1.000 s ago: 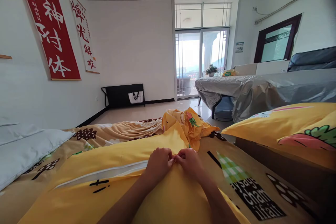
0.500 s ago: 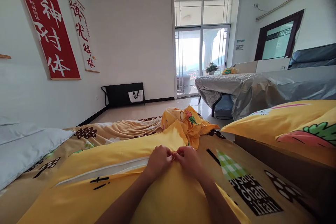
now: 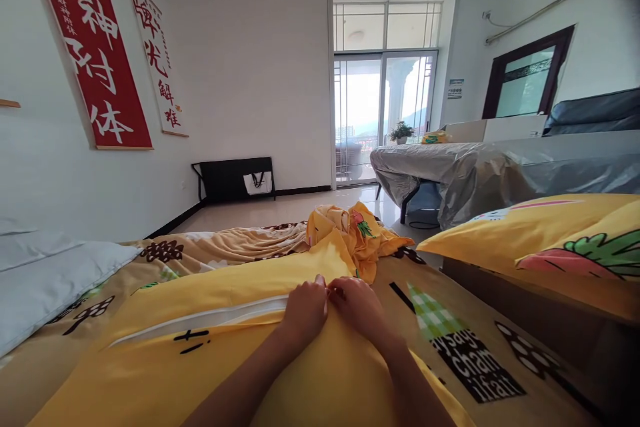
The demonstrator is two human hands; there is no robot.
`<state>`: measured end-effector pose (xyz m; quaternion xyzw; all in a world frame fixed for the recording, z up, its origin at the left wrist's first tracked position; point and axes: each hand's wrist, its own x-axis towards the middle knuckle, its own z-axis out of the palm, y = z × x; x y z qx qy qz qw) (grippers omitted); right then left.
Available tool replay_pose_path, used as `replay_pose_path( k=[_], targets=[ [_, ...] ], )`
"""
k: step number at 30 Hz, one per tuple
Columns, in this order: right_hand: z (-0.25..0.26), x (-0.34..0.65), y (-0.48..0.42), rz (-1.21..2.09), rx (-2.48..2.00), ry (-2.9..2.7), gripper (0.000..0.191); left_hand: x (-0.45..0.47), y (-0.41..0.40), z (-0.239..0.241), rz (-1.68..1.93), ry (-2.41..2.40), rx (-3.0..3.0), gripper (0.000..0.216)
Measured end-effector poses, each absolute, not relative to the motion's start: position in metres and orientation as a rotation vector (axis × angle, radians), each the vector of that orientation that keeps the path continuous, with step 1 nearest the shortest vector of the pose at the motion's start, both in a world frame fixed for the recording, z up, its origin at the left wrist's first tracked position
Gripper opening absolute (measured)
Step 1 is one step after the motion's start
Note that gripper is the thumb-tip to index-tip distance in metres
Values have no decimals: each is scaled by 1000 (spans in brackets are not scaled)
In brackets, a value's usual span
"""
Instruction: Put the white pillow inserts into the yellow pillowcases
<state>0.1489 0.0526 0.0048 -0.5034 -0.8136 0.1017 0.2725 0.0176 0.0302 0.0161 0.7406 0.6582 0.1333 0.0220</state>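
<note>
A yellow pillowcase (image 3: 240, 373) lies across the bed in front of me, filled out by a white pillow (image 3: 240, 313) that shows through a long slit in its upper face. At the slit's right end, my left hand (image 3: 306, 308) is closed, pinching the pillowcase's edge. Close beside it, my right hand (image 3: 357, 307) also pinches the fabric, its fingertips almost meeting the left ones. Whatever small part lies between the fingertips is hidden. Just beyond my hands is a crumpled yellow cloth (image 3: 370, 240) with a carrot print.
White pillows (image 3: 60, 280) lie at the left on the patterned brown blanket (image 3: 415, 360). To the right, a yellow carrot-print pillow (image 3: 565, 233) rests on a brown box (image 3: 510, 307). Farther back stand a plastic-covered table (image 3: 450, 160) and a folded black frame (image 3: 225, 180) against the wall.
My left hand has turned slightly, its thumb now raised, and its fingertips have shifted a little left. Both hands keep their pinch on the pillowcase. The view has moved slightly.
</note>
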Motion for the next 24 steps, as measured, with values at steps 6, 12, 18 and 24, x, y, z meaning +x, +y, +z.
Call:
replay_pose_path(
  k=[6,12,18,24],
  targets=[
    [5,156,55,197,-1310,-2256,25,16,26,11,367,2058,2314,27],
    [5,160,57,190,-1295,-2263,25,6,20,12,381,2120,2295,26],
    [5,156,56,138,-1304,-2266,26,-10,13,15,418,2167,2282,23],
    [6,136,42,56,-988,-2301,24,-13,7,20,524,2119,2246,21]
  ],
)
